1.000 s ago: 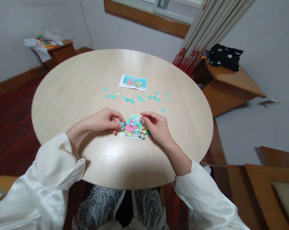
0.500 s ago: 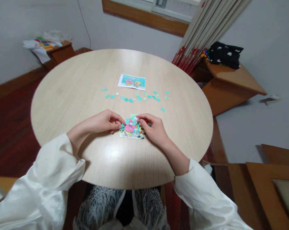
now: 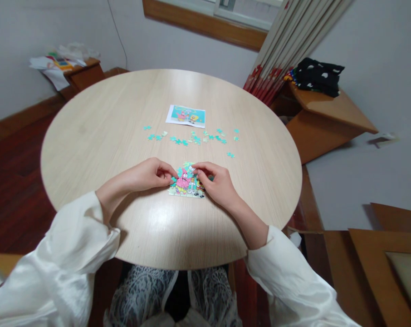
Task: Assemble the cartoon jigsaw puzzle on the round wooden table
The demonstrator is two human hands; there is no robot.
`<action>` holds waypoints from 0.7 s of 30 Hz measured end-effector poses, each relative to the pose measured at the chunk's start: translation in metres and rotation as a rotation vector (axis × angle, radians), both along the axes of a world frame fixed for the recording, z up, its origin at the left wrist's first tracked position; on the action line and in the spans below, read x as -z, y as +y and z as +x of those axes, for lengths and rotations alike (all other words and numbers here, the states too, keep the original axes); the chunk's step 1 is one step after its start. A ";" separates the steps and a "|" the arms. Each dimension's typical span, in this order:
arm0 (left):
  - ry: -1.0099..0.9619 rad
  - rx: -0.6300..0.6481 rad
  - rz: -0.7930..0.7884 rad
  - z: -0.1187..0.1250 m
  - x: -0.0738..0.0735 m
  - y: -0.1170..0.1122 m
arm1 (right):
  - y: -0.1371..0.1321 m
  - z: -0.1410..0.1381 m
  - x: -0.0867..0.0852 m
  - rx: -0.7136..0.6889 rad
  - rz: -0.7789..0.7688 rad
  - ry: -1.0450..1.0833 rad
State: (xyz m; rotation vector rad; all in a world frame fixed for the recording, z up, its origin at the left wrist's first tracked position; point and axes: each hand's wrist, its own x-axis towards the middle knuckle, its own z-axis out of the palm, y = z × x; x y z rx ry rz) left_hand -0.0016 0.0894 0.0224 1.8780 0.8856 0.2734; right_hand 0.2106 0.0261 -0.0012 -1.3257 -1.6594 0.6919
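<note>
A partly joined jigsaw puzzle (image 3: 183,181) with a pink figure, a pale figure and a yellow figure lies near the table's front edge. At its left side, my left hand (image 3: 155,173) is closed, its thumb and forefinger pinching a teal puzzle piece (image 3: 173,180) against the edge. My right hand (image 3: 216,179) bends over the upper right part, fingertips and thumb closed on the puzzle. Its palm and fingers cover much of the yellow figure. Whether a loose piece sits under the right fingertips is hidden.
Several loose teal and pale pieces (image 3: 197,138) lie scattered in a band beyond my hands. Behind them rests a printed reference picture (image 3: 188,116). The round wooden table (image 3: 90,136) has wooden stools or stands (image 3: 328,109) beyond it, left and right.
My left fingers have curled in slightly at the puzzle's left edge. The right hand has barely moved, and the whole view has shifted a little.
</note>
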 end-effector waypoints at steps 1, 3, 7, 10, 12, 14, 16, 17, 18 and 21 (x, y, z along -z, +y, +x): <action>0.002 -0.005 -0.002 0.001 0.000 -0.001 | 0.000 0.000 0.000 0.000 0.002 -0.006; 0.006 -0.014 -0.006 0.001 -0.001 -0.002 | 0.000 0.000 0.000 -0.003 0.008 -0.017; 0.021 -0.038 -0.007 0.002 0.002 -0.002 | 0.000 0.000 0.001 -0.024 0.013 -0.050; 0.027 -0.050 0.008 0.001 0.005 -0.002 | 0.001 0.000 0.003 -0.038 0.014 -0.072; 0.019 -0.048 0.019 0.001 0.006 -0.002 | 0.002 0.000 0.004 -0.042 0.020 -0.074; 0.010 -0.042 0.023 0.002 0.006 -0.002 | 0.002 0.000 0.005 -0.040 0.025 -0.073; 0.004 -0.043 0.020 0.003 0.005 -0.003 | 0.002 -0.001 0.005 -0.035 0.028 -0.072; 0.000 -0.044 0.014 0.004 0.005 -0.004 | 0.001 -0.001 0.004 -0.032 0.028 -0.073; -0.006 -0.048 0.007 0.004 0.004 -0.004 | 0.001 -0.001 0.004 -0.029 0.031 -0.074; -0.047 -0.070 -0.024 0.004 0.002 -0.004 | 0.001 0.001 0.001 -0.001 0.059 -0.072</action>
